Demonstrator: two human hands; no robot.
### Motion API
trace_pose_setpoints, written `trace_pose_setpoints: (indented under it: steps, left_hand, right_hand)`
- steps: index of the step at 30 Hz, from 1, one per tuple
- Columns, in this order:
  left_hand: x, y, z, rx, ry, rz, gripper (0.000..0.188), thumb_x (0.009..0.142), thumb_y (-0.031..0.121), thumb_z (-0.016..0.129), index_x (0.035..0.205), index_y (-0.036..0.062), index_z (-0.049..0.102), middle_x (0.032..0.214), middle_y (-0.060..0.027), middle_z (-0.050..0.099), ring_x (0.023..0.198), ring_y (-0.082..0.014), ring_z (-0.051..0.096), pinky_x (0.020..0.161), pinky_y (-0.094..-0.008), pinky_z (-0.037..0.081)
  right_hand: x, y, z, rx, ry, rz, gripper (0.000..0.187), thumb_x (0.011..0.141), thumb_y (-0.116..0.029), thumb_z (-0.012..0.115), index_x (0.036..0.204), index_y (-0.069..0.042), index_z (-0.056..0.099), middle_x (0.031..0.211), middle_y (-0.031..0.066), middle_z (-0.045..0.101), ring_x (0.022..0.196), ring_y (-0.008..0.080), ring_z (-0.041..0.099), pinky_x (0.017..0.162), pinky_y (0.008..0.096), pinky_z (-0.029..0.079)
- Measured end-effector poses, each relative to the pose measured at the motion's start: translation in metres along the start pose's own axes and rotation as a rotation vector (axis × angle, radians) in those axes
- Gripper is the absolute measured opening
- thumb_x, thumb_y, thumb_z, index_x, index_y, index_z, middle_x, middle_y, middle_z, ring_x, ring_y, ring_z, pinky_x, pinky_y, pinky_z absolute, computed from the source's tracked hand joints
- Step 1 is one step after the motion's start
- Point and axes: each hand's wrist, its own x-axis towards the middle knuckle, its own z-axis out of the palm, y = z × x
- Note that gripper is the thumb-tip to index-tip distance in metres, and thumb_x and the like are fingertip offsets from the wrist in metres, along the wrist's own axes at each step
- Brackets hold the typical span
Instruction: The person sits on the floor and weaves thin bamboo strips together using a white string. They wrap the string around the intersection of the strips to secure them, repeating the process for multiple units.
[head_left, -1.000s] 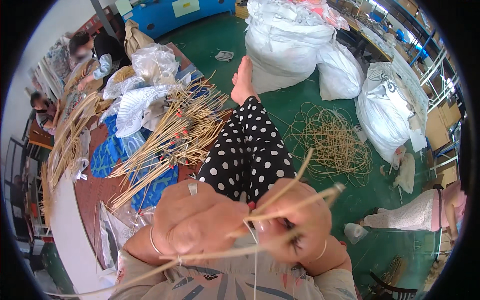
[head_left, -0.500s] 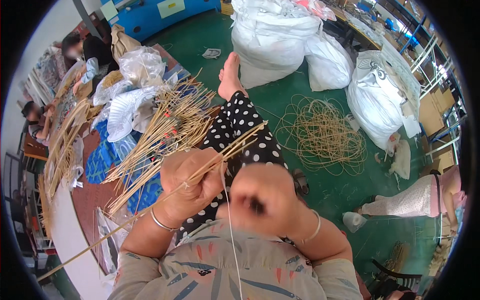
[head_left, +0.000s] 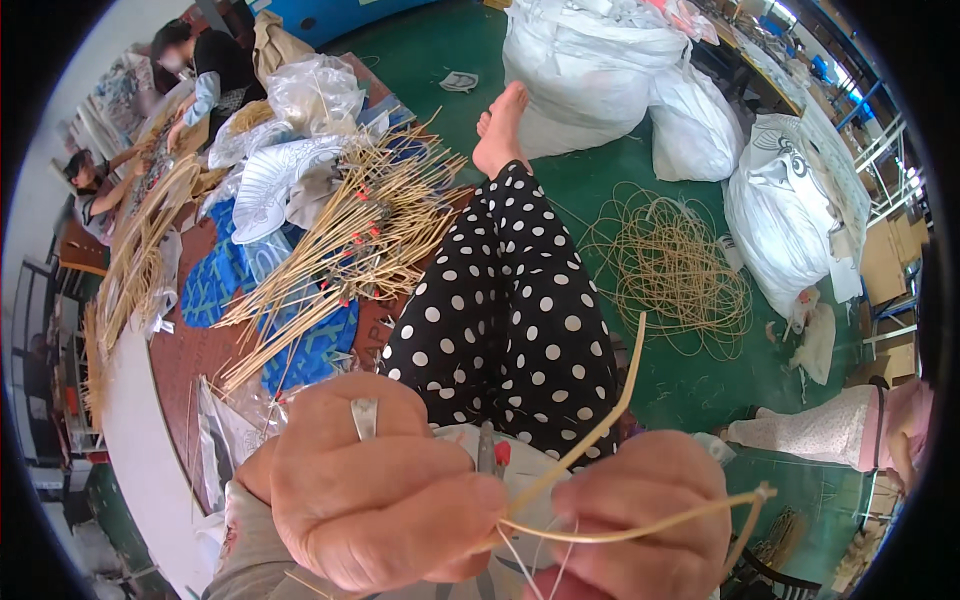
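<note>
My left hand [head_left: 385, 490], a ring on one finger, is closed with its thumb and fingertips pinching thin tan cane strips. One cane strip [head_left: 612, 418] slants up to the right from the pinch, bent partway. A second strip [head_left: 640, 533] curves right across my right hand to a small tied joint. White thread [head_left: 522, 567] hangs by the pinch. My right hand [head_left: 650, 500], slightly blurred, has its fingers curled around the thread beside the strips. A grey metal tool with a red part [head_left: 492, 450] shows just behind my left fingertips; its lower part is hidden.
Left of my polka-dot legs [head_left: 500, 300], a pile of cane sticks [head_left: 350, 250] lies on blue cloth on a table [head_left: 150, 420]. A loose cane coil [head_left: 670, 270] and white sacks [head_left: 590, 80] are on the green floor. Two people sit far left; another person [head_left: 840, 430] is at right.
Both hands have come nearer to the camera, my right hand moving right and down. The strips, straight before, now spread and curve between the hands. The tool with the red part has come into sight.
</note>
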Motion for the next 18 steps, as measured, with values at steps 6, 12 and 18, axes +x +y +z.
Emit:
trace_pose_setpoints:
  steps: [6,12,18]
  left_hand:
    - [-0.002,-0.003,-0.004,0.039,-0.088,0.012,0.029,0.064,0.015,0.068,0.086,0.0020,0.054,0.062,-0.0057,0.055,0.041,-0.0147,0.045,0.037,-0.0268,0.036]
    - [-0.012,-0.033,0.006,0.145,-0.171,0.009,0.026,0.062,0.004,0.066,0.085,0.0007,0.055,0.063,-0.0070,0.056,0.042,-0.0180,0.050,0.036,-0.0269,0.037]
    - [-0.025,-0.044,0.019,0.280,-0.042,-0.039,0.016,0.067,0.001,0.061,0.082,0.0037,0.055,0.062,-0.0049,0.055,0.046,-0.0192,0.050,0.041,-0.0307,0.038]
  right_hand:
    - [0.003,0.016,0.001,-0.244,0.031,-0.056,0.019,0.061,-0.005,0.065,0.077,0.000,0.057,0.068,0.0068,0.058,0.054,0.0171,0.055,0.043,0.0267,0.041]
    - [0.000,0.055,0.012,-0.328,0.091,-0.085,0.026,0.059,-0.002,0.062,0.083,-0.002,0.052,0.064,0.0041,0.052,0.051,0.0199,0.051,0.045,0.0290,0.041]
    - [-0.005,0.071,0.021,-0.247,0.148,0.003,0.020,0.061,0.001,0.063,0.076,-0.006,0.050,0.062,0.0046,0.050,0.050,0.0205,0.049,0.045,0.0293,0.039]
